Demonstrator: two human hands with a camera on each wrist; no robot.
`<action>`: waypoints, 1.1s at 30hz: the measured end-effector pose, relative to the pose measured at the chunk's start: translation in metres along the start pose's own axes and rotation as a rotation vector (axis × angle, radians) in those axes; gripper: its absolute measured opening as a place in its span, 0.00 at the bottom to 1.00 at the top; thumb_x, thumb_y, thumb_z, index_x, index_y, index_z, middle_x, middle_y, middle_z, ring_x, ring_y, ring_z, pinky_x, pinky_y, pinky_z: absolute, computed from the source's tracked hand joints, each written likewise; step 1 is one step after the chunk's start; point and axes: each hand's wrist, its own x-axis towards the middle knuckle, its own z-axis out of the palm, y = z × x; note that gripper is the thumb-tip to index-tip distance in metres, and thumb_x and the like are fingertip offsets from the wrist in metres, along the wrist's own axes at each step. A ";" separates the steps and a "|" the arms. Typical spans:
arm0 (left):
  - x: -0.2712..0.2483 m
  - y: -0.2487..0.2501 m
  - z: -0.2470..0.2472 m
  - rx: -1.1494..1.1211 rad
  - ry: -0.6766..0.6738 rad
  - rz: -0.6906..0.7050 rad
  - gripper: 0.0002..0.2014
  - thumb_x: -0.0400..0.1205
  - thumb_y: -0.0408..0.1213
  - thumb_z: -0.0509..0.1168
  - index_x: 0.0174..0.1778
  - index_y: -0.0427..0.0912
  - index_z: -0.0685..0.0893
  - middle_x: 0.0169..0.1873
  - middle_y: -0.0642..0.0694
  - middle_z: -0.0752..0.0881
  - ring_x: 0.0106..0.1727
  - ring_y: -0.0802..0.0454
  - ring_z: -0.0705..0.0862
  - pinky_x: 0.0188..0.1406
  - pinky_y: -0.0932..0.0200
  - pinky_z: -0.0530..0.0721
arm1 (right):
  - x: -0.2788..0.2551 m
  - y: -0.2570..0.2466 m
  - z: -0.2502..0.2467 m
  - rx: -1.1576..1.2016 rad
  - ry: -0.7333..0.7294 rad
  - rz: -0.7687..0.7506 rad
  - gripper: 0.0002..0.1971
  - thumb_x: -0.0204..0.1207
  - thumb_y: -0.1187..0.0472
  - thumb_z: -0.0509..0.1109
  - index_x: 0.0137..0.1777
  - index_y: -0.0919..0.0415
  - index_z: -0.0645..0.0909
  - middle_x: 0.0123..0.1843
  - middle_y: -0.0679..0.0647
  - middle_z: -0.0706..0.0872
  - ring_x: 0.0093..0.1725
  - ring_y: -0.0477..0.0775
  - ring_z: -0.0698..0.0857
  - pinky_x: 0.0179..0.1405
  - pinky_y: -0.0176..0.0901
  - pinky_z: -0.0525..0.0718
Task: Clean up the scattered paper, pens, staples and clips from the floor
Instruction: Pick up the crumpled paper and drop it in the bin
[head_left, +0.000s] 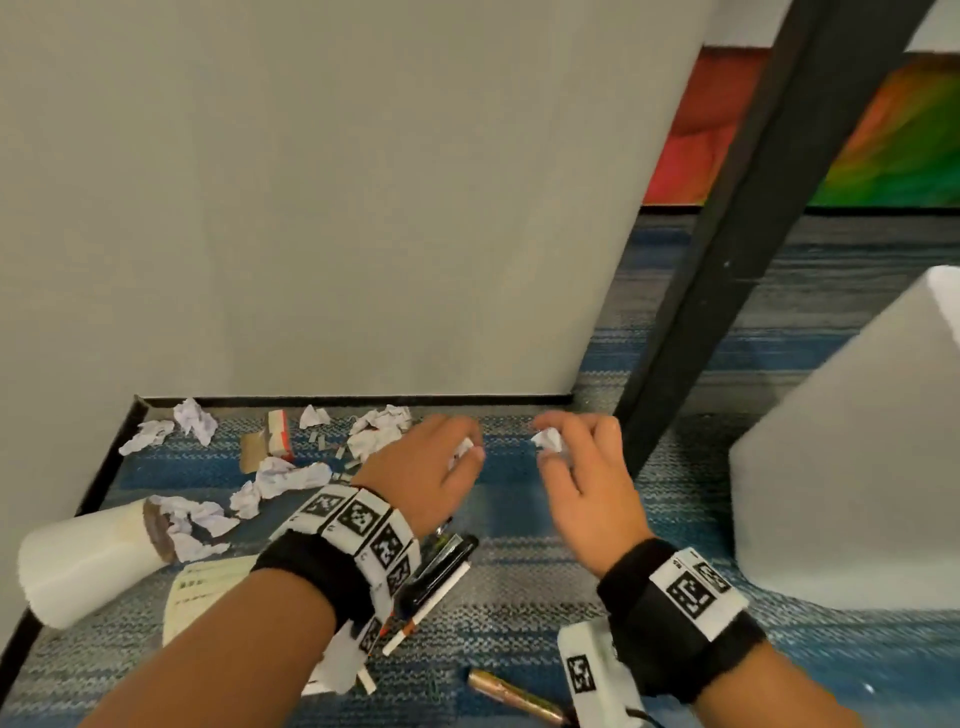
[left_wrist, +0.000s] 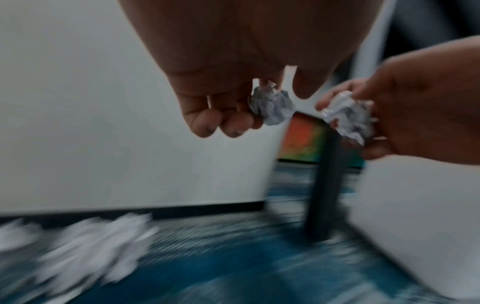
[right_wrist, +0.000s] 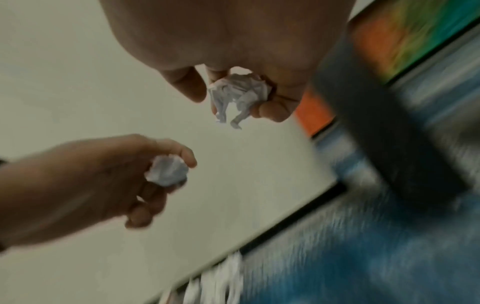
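My left hand (head_left: 457, 452) pinches a small crumpled paper ball (left_wrist: 272, 107) above the blue carpet. My right hand (head_left: 558, 447) holds a second crumpled paper ball (right_wrist: 239, 92) a little to its right. The left hand's ball (right_wrist: 167, 172) also shows in the right wrist view. The right hand's ball (left_wrist: 348, 117) shows in the left wrist view. Several crumpled papers (head_left: 291, 475) lie on the carpet along the wall. Black and white pens (head_left: 441, 577) lie under my left wrist. A brass-coloured pen (head_left: 511, 693) lies near the front. Small staple strips (head_left: 322, 441) are scattered by the papers.
A white cup (head_left: 83, 561) lies tipped over at the left, paper at its mouth. A yellowish note sheet (head_left: 208, 587) lies beside it. A small cardboard box (head_left: 270, 439) sits among the papers. A white bin (head_left: 852, 467) stands at right, behind a black table leg (head_left: 727, 249).
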 end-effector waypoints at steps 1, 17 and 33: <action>0.001 0.023 -0.002 -0.001 -0.018 0.070 0.11 0.84 0.48 0.51 0.60 0.54 0.72 0.52 0.57 0.73 0.47 0.55 0.78 0.51 0.55 0.77 | -0.005 -0.003 -0.027 -0.005 0.064 -0.013 0.17 0.76 0.53 0.55 0.62 0.47 0.77 0.54 0.50 0.68 0.51 0.35 0.73 0.52 0.23 0.69; 0.057 0.318 0.022 -0.013 0.127 0.686 0.16 0.80 0.43 0.64 0.64 0.52 0.72 0.52 0.48 0.84 0.55 0.44 0.79 0.52 0.52 0.74 | -0.077 0.031 -0.286 -0.472 0.661 0.114 0.24 0.81 0.58 0.64 0.77 0.51 0.67 0.56 0.58 0.74 0.51 0.56 0.76 0.52 0.49 0.76; 0.052 0.195 0.019 0.031 0.269 0.533 0.07 0.81 0.43 0.59 0.47 0.48 0.81 0.41 0.49 0.80 0.45 0.48 0.78 0.47 0.51 0.76 | -0.059 -0.012 -0.189 -0.415 0.438 -0.239 0.10 0.78 0.56 0.61 0.52 0.54 0.84 0.46 0.48 0.83 0.47 0.52 0.77 0.48 0.43 0.70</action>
